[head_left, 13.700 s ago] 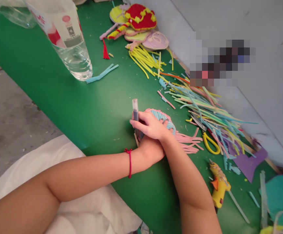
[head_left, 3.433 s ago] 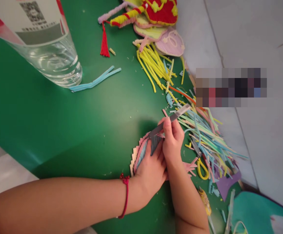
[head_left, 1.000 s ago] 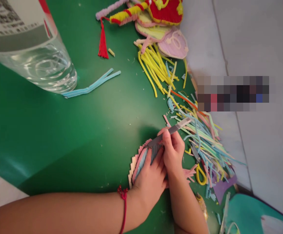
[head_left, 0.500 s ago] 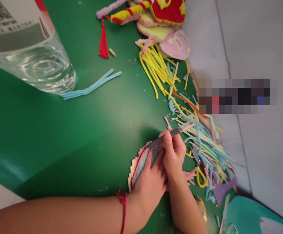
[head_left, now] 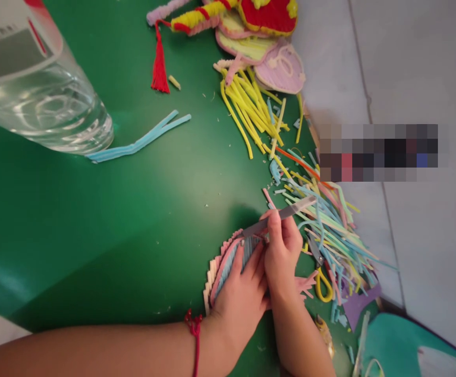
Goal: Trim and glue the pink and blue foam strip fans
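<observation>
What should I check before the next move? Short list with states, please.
1. Left hand bracing the striped piece: ok, spread flat over it.
2. Right hand gripping the grey tool: ok, thumb on top.
3. Left index fingertip well away from the tool's tip: not ok, right beside it.
4. Tool's tip touching the piece: cannot tell, contact too small to make out.
5. Scissors shut: cannot tell, loose strips crowd the blades.
6. Clear bottle away from both hands: ok, well off to the left.
</observation>
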### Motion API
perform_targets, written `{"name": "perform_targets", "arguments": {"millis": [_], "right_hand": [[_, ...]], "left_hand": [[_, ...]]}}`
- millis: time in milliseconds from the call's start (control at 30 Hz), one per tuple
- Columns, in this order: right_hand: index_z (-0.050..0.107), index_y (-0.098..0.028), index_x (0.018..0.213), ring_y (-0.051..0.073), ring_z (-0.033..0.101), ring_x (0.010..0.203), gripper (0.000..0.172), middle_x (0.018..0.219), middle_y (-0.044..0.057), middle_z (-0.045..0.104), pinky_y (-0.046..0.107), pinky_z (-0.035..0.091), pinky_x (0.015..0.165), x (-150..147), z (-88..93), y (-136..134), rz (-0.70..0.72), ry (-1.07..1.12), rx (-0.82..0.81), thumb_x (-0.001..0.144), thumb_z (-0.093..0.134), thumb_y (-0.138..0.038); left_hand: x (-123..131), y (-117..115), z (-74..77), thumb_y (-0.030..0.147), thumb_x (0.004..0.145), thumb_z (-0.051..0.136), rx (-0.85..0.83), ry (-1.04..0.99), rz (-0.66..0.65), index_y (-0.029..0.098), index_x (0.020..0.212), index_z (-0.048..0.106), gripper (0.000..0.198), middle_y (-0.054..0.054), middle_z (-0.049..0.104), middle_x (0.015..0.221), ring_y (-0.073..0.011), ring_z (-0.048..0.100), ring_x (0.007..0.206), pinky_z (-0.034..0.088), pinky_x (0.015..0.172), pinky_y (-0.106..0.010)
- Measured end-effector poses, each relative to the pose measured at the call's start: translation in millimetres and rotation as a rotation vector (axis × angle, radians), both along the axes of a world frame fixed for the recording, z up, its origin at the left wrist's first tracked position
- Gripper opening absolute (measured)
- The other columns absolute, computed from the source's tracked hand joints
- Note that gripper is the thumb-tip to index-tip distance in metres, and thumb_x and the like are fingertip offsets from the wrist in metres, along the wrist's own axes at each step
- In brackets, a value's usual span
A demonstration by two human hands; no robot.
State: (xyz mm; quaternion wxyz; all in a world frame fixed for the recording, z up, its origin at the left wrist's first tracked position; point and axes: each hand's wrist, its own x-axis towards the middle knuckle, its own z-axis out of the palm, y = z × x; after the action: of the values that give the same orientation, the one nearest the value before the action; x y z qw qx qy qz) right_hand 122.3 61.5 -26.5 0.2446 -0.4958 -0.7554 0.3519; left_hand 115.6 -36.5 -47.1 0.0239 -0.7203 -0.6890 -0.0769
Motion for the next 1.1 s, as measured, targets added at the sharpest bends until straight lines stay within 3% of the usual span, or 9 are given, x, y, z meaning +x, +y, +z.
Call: {"name": "perform_targets", "arguments": {"millis": [133, 233, 400, 600, 767, 867, 1000, 1100], "right_hand": [[0.054, -0.018, 0.072, 0.010, 0.043, 0.053, 0.034, 0.059, -0.004, 0.048, 0.023, 0.035, 0.051, -0.2, -0.1, 0.3, -0.102, 0.017, 0.035, 0.089, 0.049, -0.047], [0.055, -0.018, 0.072, 0.010, 0.044, 0.054, 0.035, 0.060, -0.004, 0.049, 0.023, 0.036, 0.051, 0.1, -0.9, 1.3, -0.041, 0.048, -0.004, 0.088, 0.049, -0.049], [0.057, -0.019, 0.073, 0.012, 0.047, 0.056, 0.033, 0.063, -0.003, 0.053, 0.024, 0.036, 0.053, 1.2, -1.1, 2.3, 0.059, -0.014, -0.056, 0.088, 0.049, -0.047], [0.054, -0.018, 0.071, 0.011, 0.042, 0.054, 0.034, 0.059, -0.004, 0.047, 0.025, 0.034, 0.052, 0.5, -1.4, 2.4, -0.105, 0.053, 0.035, 0.088, 0.050, -0.048], [0.056, -0.018, 0.073, 0.010, 0.043, 0.054, 0.037, 0.060, -0.004, 0.048, 0.025, 0.033, 0.053, -1.3, -2.8, 4.2, -0.126, 0.151, 0.054, 0.089, 0.048, -0.050], [0.056, -0.018, 0.074, 0.010, 0.043, 0.055, 0.037, 0.060, -0.004, 0.048, 0.024, 0.034, 0.053, 0.4, -2.6, 5.4, -0.114, 0.158, 0.067, 0.089, 0.048, -0.051], [0.058, -0.018, 0.075, 0.011, 0.044, 0.055, 0.035, 0.060, -0.003, 0.049, 0.024, 0.035, 0.053, 3.7, -1.6, 8.1, -0.044, 0.144, 0.043, 0.088, 0.049, -0.049], [0.059, -0.019, 0.073, 0.011, 0.045, 0.055, 0.034, 0.061, -0.003, 0.050, 0.024, 0.036, 0.053, 4.3, -1.1, 9.7, 0.021, 0.140, -0.005, 0.088, 0.050, -0.048]], "left_hand": [[2.8, -1.7, -5.3, 0.034, 0.086, 0.018, -0.012, -0.166, 0.048, 0.027, 0.135, 0.049, 0.059, 0.001, 0.046, 0.144, -0.0277, 0.027, 0.136, 0.032, 0.100, -0.052], [3.4, -2.9, -6.0, 0.034, 0.088, 0.016, -0.033, -0.239, 0.085, 0.026, 0.139, 0.045, 0.059, 0.002, 0.041, 0.147, -0.0259, 0.019, 0.139, 0.027, 0.105, -0.051], [2.5, -3.4, -4.9, 0.036, 0.086, 0.023, -0.009, -0.210, 0.068, 0.025, 0.135, 0.050, 0.057, 0.000, 0.047, 0.144, -0.0281, 0.018, 0.139, 0.026, 0.105, -0.052], [1.3, -2.7, -5.7, 0.033, 0.085, 0.012, -0.008, -0.137, 0.017, 0.026, 0.134, 0.051, 0.063, 0.001, 0.046, 0.144, -0.0298, 0.022, 0.137, 0.024, 0.101, -0.056], [2.1, -3.4, -8.8, 0.044, 0.089, 0.030, 0.003, -0.265, 0.064, 0.024, 0.132, 0.054, 0.053, 0.000, 0.046, 0.144, -0.0261, 0.019, 0.142, 0.027, 0.109, -0.050], [1.1, -3.5, -7.8, 0.048, 0.087, 0.043, -0.014, -0.315, 0.068, 0.023, 0.134, 0.052, 0.054, -0.003, 0.044, 0.146, -0.0248, 0.021, 0.143, 0.031, 0.111, -0.049], [-0.7, -3.7, -5.5, 0.045, 0.091, 0.031, -0.015, -0.341, 0.093, 0.024, 0.135, 0.050, 0.052, 0.000, 0.042, 0.147, -0.0205, 0.022, 0.143, 0.029, 0.112, -0.046], [0.2, -3.5, -5.5, 0.047, 0.090, 0.034, -0.024, -0.306, 0.104, 0.023, 0.135, 0.050, 0.053, -0.002, 0.042, 0.147, -0.0228, 0.018, 0.144, 0.028, 0.112, -0.048]]}}
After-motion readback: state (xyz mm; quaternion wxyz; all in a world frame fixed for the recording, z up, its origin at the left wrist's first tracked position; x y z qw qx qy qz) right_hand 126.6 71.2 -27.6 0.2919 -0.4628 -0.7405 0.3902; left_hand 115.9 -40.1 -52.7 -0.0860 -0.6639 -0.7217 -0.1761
